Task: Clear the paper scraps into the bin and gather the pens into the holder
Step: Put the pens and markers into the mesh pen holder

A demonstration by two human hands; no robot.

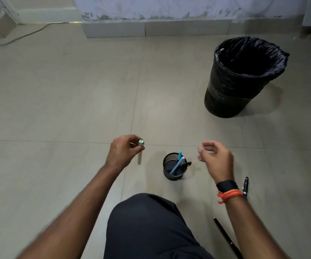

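Note:
My left hand (pixel 124 151) is shut on a grey pen (pixel 140 152) with a green end cap, held upright above the floor, left of the holder. The black mesh holder (pixel 171 173) stands on the tiles between my hands and contains a teal pen, a light blue pen and a black one. My right hand (pixel 215 157) hovers to the right of the holder, fingers apart and holding nothing. A black pen (pixel 245 186) lies on the floor beside my right wrist. Another black pen (pixel 223 233) lies near my right forearm. The bin (pixel 244 77), lined with a black bag, stands at the far right.
My knee in dark trousers (pixel 147 227) fills the bottom centre. A cable (pixel 20 37) runs along the floor at the far left. A wall base (pixel 156 28) crosses the back. I see no paper scraps on the tiles.

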